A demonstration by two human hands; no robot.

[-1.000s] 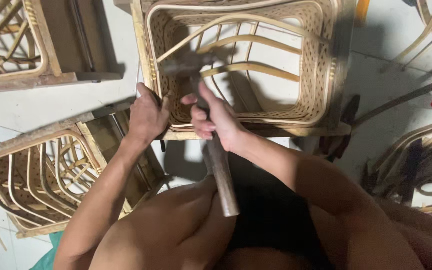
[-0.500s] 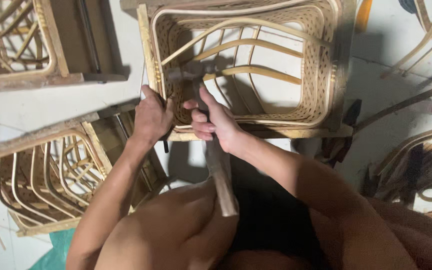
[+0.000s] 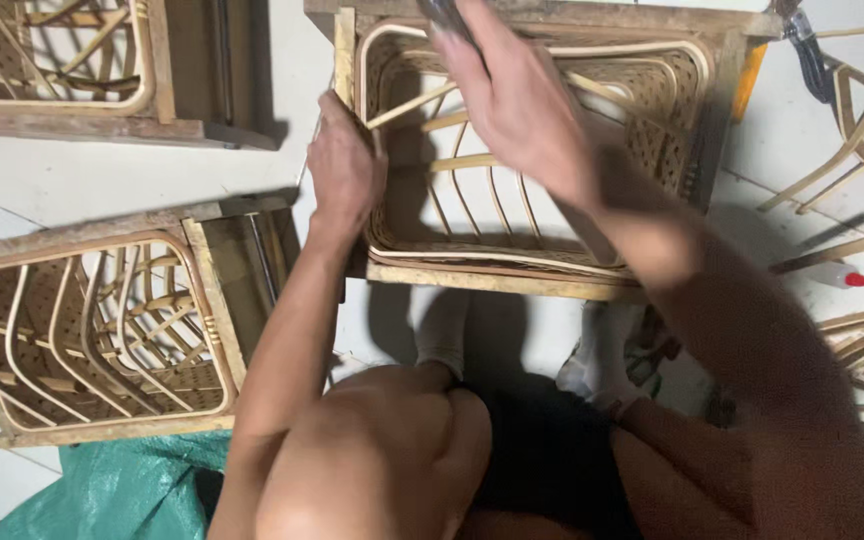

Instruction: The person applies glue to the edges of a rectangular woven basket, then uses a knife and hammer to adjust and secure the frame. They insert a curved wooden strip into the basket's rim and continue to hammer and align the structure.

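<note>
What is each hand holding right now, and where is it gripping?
The left hand grips the left edge of the rattan frame. The right hand holds a hammer, apparently just below its head; the handle is hidden.

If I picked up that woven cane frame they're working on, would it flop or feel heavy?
The woven cane frame probably stays stiff: wooden rails edge it. Likely light for its size, being mostly open weave. The left hand gripping its corner suggests it shifts when struck.

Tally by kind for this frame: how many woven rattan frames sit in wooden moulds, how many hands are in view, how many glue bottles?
Rattan frames in wooden moulds: 3, one under the hands, one at lower left, one at upper left
Hands: 2, left hand, right hand
Glue bottle: 1
Total: 6
</note>
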